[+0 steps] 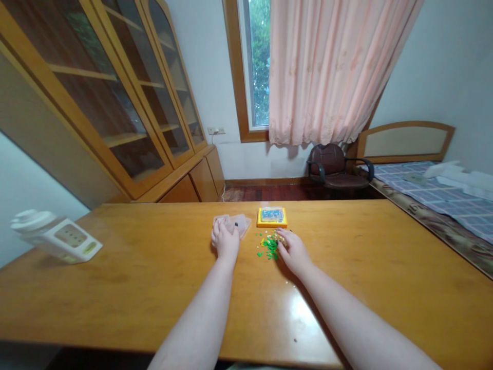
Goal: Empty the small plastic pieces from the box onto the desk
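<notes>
Two bare hands on a wooden worktop (346,267). The left hand (225,240) presses curled fingers on a clear plastic tray (241,223). The right hand (291,250) pinches at small green pieces (268,246) just left of it; a yellow-framed board (271,217) lies just beyond.

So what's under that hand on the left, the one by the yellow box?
The left hand rests on a clear plastic tray lying flat on the wooden table. A small dark piece shows beside the fingers. Whatever sits directly beneath the palm is covered.
</notes>
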Tool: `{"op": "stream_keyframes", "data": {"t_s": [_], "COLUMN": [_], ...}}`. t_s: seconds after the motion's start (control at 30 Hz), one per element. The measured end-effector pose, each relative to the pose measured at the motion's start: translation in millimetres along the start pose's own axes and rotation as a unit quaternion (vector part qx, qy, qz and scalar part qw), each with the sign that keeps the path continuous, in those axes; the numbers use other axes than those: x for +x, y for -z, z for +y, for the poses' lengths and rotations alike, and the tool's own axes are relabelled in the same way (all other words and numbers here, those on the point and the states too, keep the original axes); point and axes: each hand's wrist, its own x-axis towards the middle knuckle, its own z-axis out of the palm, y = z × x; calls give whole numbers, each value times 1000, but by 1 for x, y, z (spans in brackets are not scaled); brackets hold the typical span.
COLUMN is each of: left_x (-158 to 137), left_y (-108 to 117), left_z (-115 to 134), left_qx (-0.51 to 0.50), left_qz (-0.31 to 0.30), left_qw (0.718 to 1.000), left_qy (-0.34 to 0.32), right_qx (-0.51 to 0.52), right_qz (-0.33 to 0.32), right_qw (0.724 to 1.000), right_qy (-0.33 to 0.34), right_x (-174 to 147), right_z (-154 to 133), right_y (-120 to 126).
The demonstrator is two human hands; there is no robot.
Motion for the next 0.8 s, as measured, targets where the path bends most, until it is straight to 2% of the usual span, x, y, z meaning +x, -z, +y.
{"op": "stream_keyframes", "data": {"t_s": [0.13, 0.23, 0.33, 0.4, 0.5, 0.63, 0.73, 0.8], "left_x": [-12, -17, -20, -23, -25, -26, -26, -27], "left_y": [1, 1, 1, 1, 1, 1, 0, -3], "left_z": [10, 10, 8, 7, 9, 14, 14, 12], "left_qx": [-85, -180, -267, -310, -350, -360, -378, -399], "left_qz": [6, -64, -151, -177, -185, -190, -191, -215], "left_qw": [990, 965, 932, 917, 907, 903, 895, 879], "left_qy": [-113, -181, -194, -176, -143, -140, -139, -147], "right_qx": [-116, -179, -215, -225, -221, -156, -39, 74], "right_qz": [-4, -50, -121, -170, -186, -150, -83, -43], "right_qw": [993, 982, 969, 959, 957, 976, 996, 996], "right_qy": [-17, 17, 29, 26, 27, 22, 0, -1], "right_x": [31, 68, 96, 104, 103, 86, 62, 41], "right_z": [2, 11, 26, 36, 43, 33, 14, 0], "right_y": [-8, -8, -7, -8, -8, -3, 1, 1]}}
